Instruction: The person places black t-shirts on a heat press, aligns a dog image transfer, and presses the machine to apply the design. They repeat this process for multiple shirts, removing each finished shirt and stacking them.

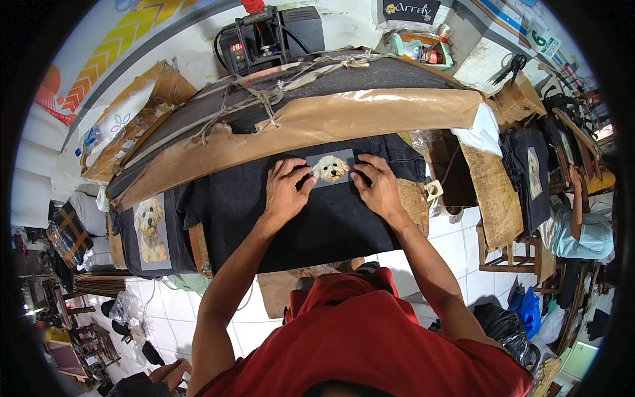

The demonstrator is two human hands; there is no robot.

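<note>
One grey sheet (331,169) bearing a dog's head lies on black cloth (314,231), near a strip of brown paper (331,114). The left hand (286,188) is at the sheet's left edge, the right hand (376,187) at its right, both bent-fingered; whether they pinch or merely press, I cannot tell.
</note>
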